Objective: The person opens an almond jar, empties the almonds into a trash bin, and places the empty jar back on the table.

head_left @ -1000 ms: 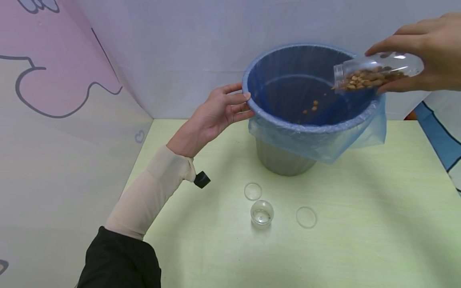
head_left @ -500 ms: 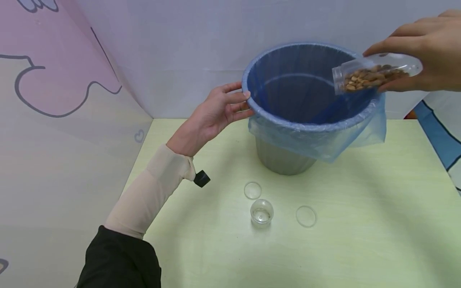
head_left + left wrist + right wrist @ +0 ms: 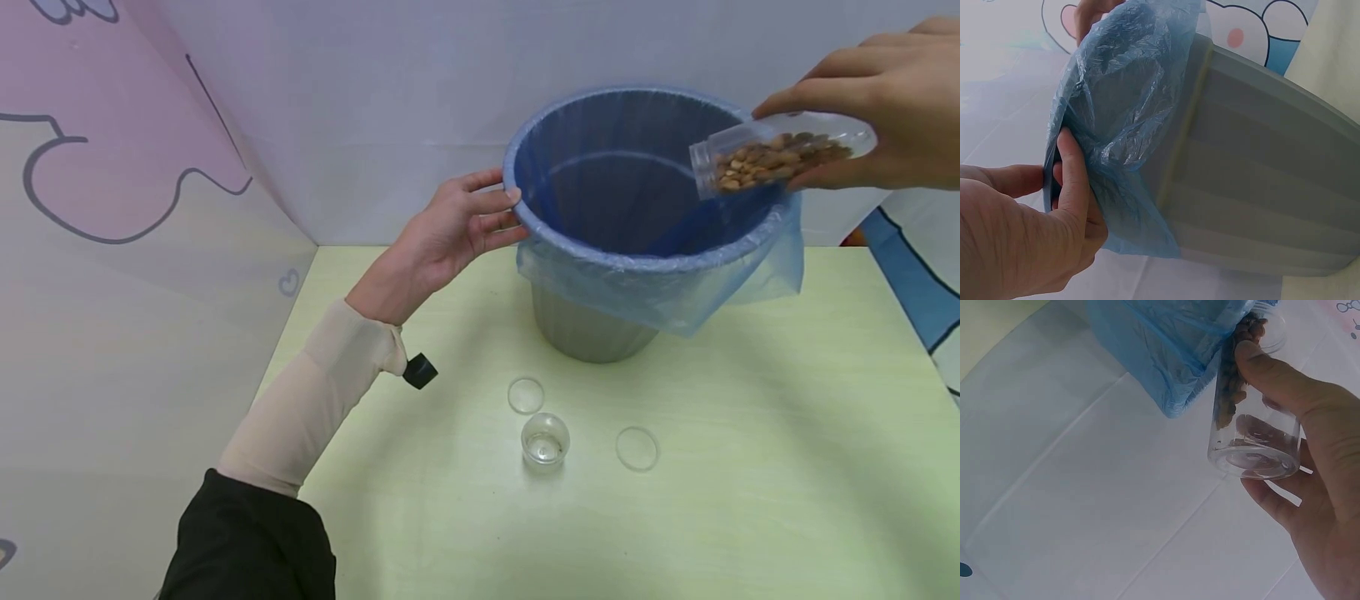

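At the bin's left side, my left hand (image 3: 453, 237) pinches the rim of a grey trash can (image 3: 592, 325), with the thumb on one side and fingers on the other. A blue plastic liner bag (image 3: 645, 287) covers the inside and folds over the rim, as the left wrist view also shows. Over the opening's right side, my right hand (image 3: 877, 117) grips a clear plastic jar (image 3: 813, 127) lying nearly on its side. Its uncapped mouth points left and slightly down. Small brown nut-like pieces (image 3: 765, 162) lie along the jar's lower side. The can's bottom is hidden.
On the pale table (image 3: 750, 500) before the can stand a small clear cup (image 3: 545, 442) and two clear rings or lids, one left (image 3: 526, 395) and one right (image 3: 637, 449). A light wall stands close behind; a printed panel (image 3: 150, 317) borders the left.
One second ago several brown pieces were falling from the jar into the can; now none are in the air. The jar has shifted slightly left. My left hand keeps its place on the rim.
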Motion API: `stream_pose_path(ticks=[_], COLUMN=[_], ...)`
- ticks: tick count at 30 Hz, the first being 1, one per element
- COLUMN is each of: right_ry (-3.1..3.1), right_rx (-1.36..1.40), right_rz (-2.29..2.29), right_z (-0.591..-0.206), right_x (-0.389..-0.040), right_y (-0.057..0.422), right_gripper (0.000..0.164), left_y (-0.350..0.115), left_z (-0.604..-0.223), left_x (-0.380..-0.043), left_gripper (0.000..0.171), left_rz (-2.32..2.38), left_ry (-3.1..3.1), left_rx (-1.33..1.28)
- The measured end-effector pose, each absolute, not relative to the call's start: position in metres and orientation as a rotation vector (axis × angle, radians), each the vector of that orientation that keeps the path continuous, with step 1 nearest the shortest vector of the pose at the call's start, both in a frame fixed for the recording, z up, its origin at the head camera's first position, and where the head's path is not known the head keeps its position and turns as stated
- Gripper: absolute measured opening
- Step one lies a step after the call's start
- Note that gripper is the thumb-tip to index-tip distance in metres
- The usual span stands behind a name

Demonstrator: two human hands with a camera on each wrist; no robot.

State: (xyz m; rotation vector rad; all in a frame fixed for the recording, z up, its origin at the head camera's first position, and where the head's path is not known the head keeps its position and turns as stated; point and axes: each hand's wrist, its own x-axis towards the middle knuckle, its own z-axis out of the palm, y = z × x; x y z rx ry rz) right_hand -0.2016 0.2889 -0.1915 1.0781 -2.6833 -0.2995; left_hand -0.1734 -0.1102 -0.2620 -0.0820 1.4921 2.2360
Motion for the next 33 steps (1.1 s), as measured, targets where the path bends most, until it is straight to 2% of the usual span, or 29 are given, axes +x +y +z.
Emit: stream_pose_path(ticks=[33], right_ry=[-2.644], right_rx=[1.088], right_rz=[-0.319], right_z=[-0.1924], right_x=[-0.2023], right_y=[0.2892], right_gripper=[0.094], left_y=[-0.1106], left_z=[-0.2623], left_x=[-0.1717], left_gripper=[0.053], left_rz=[2.237], left_ry=[1.489], left_rx=[-0.095])
